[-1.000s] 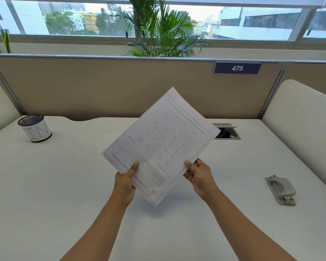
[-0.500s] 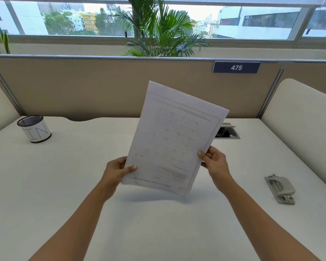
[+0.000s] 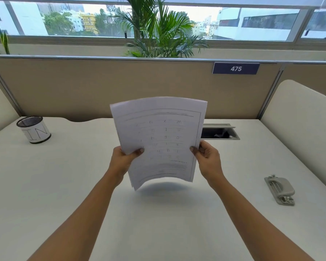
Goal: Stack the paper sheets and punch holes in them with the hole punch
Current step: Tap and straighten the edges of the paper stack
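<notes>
A thin stack of white paper sheets with printed letters stands nearly upright above the middle of the white desk, bowed slightly, its lower edge just off the surface. My left hand grips its left edge and my right hand grips its right edge, thumbs on the front. A grey hole punch lies flat on the desk at the right, well apart from both hands.
A white mesh pen cup stands at the back left. An open cable hatch sits in the desk behind the sheets. A beige partition closes the back; padded side panels flank the desk.
The sheets have turned from a diagonal tilt to nearly upright and squared. Both hands shifted up from the bottom corners to the two side edges.
</notes>
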### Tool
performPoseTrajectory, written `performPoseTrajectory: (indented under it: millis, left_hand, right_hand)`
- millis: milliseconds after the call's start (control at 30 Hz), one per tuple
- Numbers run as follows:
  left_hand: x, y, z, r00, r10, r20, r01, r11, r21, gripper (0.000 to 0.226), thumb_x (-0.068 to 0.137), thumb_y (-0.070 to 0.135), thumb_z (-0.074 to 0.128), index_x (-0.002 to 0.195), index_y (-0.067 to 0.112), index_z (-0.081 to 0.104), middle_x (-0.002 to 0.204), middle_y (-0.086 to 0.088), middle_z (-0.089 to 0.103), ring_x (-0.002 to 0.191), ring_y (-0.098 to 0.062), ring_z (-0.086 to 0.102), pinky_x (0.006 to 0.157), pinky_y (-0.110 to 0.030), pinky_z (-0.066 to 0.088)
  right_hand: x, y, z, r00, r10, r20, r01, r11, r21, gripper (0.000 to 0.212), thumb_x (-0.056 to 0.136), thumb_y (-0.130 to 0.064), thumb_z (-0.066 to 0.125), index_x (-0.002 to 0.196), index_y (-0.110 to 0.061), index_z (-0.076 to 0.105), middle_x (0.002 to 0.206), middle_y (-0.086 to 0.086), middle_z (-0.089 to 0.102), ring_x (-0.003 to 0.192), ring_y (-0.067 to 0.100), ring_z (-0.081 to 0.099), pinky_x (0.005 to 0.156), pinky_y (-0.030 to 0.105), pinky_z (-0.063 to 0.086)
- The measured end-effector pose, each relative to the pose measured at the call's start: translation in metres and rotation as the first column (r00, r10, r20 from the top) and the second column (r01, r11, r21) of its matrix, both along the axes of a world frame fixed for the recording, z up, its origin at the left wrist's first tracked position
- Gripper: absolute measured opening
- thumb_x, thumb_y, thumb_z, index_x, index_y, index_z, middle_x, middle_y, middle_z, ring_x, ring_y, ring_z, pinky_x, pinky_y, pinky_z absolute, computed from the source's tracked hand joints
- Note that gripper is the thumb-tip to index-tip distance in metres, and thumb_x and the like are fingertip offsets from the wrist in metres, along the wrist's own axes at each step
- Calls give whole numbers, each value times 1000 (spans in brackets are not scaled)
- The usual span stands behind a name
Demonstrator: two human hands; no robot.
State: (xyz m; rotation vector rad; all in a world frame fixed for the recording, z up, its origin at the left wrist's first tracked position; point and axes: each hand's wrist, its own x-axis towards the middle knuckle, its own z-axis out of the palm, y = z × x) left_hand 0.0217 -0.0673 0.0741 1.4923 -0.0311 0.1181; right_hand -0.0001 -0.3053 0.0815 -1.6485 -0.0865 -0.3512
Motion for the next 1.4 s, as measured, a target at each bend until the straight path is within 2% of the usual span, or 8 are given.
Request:
performPoseTrajectory:
  millis: [133,233,400,533,667,900,1067,1400]
  left_hand:
    - [-1,0,-7,1000,-1,-22,1,1000,5,17,62,20,81,76,26,72,78,11,74,76,-8,68,70,-29,56]
    - [-2,-2,-9,999,-10,-43,11,1000,22,8,66,20,79,70,24,73,73,10,74,75,-14,67,73,-33,55]
    - [2,-8,1,1000,-3,3,3,998,56,6,78,17,70,80,22,71,86,-4,71,82,-26,66,75,-40,55]
    - [4,-9,8,999,-10,41,7,998,56,10,79,17,69,78,27,71,82,3,72,78,-21,66,68,-33,57]
    - [2,-8,3,1000,-29,10,28,999,41,20,74,18,73,88,31,68,90,8,71,82,-10,68,63,-23,55]
    - [-1,-11,-2,1000,-14,-25,14,1000,24,16,79,17,69,90,29,65,93,3,69,88,-20,66,70,-32,56]
    - [-1,-10,2,1000,-15,-1,15,1000,18,20,77,15,70,91,29,65,95,4,69,88,-18,65,69,-29,56]
    - [-4,-8,-7,1000,3,-15,-4,996,-94,10,70,26,72,80,28,72,81,10,75,75,-8,70,59,-21,56]
  right_hand:
    - [-5,1,-7,999,-11,-49,11,1000,7,17,87,-17,60,103,-21,60,101,0,66,90,16,64,76,20,53]
    - [-6,0,-11,996,-33,-79,36,999,31,20,86,-14,61,106,-15,62,102,1,67,89,14,63,75,19,52]
    - [-3,1,-9,995,-52,-81,56,998,37,10,89,-12,58,94,-20,61,92,-2,66,81,6,63,71,18,53]
    - [0,0,-4,997,-51,-61,54,997,62,14,88,-12,58,94,-24,61,91,-7,67,80,3,64,64,12,53]
    - [-1,0,-7,997,-19,-81,22,999,32,15,86,-19,61,98,-28,59,97,-6,66,88,12,64,72,21,54]
    - [0,3,-9,995,-27,-99,29,999,22,21,88,-15,59,83,-36,59,85,-14,65,80,5,62,62,16,51]
    - [1,3,-6,995,-21,-97,25,999,32,20,87,-17,60,82,-37,58,84,-16,64,77,5,62,57,13,49]
    - [0,-10,-29,974,15,-225,-20,999,-24,15,85,-20,64,98,-14,64,98,4,70,92,25,63,82,35,54]
